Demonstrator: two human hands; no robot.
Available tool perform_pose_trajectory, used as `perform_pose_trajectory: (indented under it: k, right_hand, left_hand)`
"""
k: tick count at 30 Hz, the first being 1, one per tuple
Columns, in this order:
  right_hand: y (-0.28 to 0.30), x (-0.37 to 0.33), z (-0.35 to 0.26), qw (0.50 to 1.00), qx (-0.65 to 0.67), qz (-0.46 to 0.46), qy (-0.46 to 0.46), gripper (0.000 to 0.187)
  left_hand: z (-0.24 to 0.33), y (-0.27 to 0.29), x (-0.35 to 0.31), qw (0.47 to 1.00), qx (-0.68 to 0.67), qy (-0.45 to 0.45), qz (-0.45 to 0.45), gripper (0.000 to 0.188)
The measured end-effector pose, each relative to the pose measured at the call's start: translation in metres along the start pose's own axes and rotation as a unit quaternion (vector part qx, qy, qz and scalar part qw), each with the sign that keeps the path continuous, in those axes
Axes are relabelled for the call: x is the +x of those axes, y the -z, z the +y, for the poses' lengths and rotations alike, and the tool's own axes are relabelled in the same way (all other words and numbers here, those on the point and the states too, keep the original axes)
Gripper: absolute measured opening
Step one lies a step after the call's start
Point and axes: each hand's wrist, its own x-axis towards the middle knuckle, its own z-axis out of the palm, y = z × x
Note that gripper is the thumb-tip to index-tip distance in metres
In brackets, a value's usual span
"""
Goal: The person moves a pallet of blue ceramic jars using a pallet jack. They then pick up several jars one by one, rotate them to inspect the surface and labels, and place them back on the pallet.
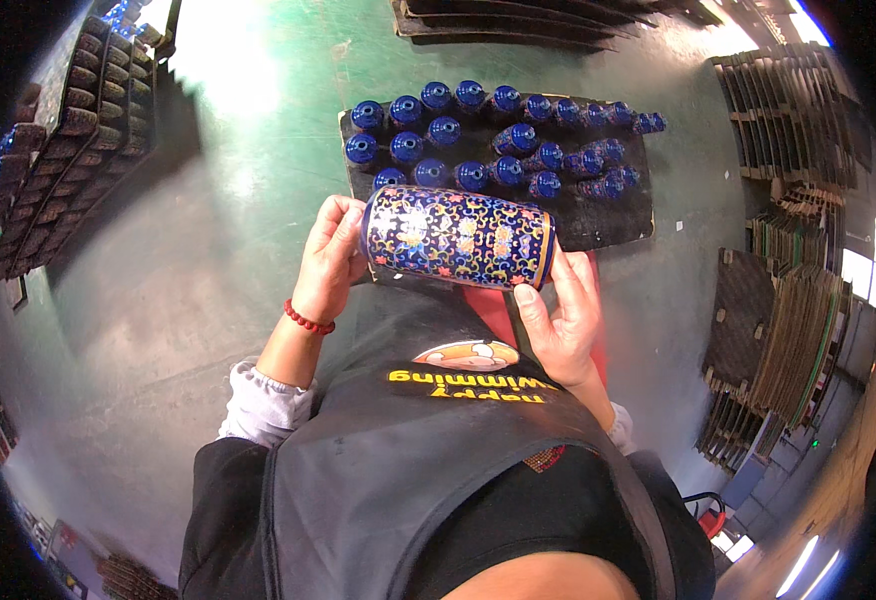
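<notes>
Green floor (158, 310) spreads out left of the left hand (330, 262), which grips one end of a floral-patterned blue cylinder (458, 237); the right hand (565, 318) pinches the other end between thumb and fingers. Just beyond both hands, blue vessels (443, 131) sit on a black board (618, 225), its near edge partly behind the cylinder. Upside-down yellow lettering (468, 379) crosses the dark apron (358, 480) nearer the body.

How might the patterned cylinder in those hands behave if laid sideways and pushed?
The patterned cylinder would probably roll, given its rounded sides. Its glossy highlights suggest a slippery surface. It seems stiff, showing no sag between the left hand and right hand.
</notes>
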Motion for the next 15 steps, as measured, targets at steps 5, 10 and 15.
perform_pose_trajectory:
  k: [5,10,15]
  right_hand:
    - [-0.003,-0.003,0.003,0.998,0.029,-0.003,-0.047,0.05]
    - [-0.013,-0.008,0.013,0.996,0.07,0.018,-0.044,0.049]
    - [-0.022,-0.018,0.018,0.985,0.138,0.045,-0.089,0.049]
  left_hand:
    - [0.001,0.003,-0.002,0.999,0.033,-0.011,0.003,0.02]
    - [0.005,0.002,-0.005,0.999,0.039,-0.015,0.008,0.018]
    - [0.008,0.007,-0.008,0.999,0.046,-0.025,-0.007,0.017]
